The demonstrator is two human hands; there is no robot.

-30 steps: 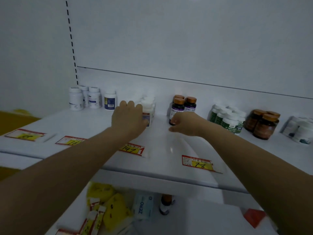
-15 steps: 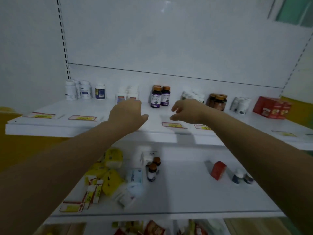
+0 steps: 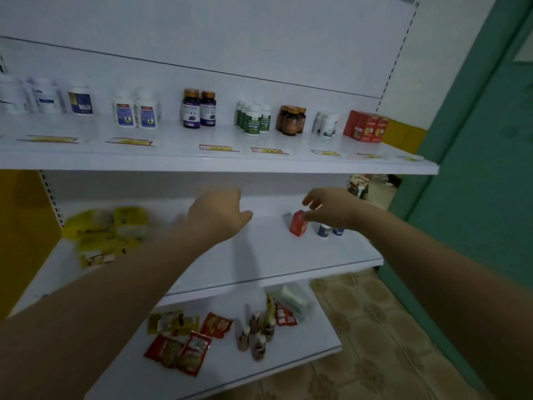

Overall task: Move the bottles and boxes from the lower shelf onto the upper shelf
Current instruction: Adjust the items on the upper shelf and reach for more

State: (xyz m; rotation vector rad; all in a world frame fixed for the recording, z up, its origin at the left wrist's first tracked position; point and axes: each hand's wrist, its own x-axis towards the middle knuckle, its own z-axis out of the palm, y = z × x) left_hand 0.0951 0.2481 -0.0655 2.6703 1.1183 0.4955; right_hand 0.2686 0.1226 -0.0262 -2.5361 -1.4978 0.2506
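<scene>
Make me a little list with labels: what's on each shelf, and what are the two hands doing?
upper shelf: bottles in groups, red boxes at the right end
lower shelf: yellow packets at left, small red box, two small bottles beside it
left hand: hovers above lower shelf, holds nothing
right hand: fingers spread at the small red box, not gripping it

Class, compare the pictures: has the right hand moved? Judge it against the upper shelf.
Yes: the right hand has dropped from over the upper shelf to below it, by the red box.
</scene>
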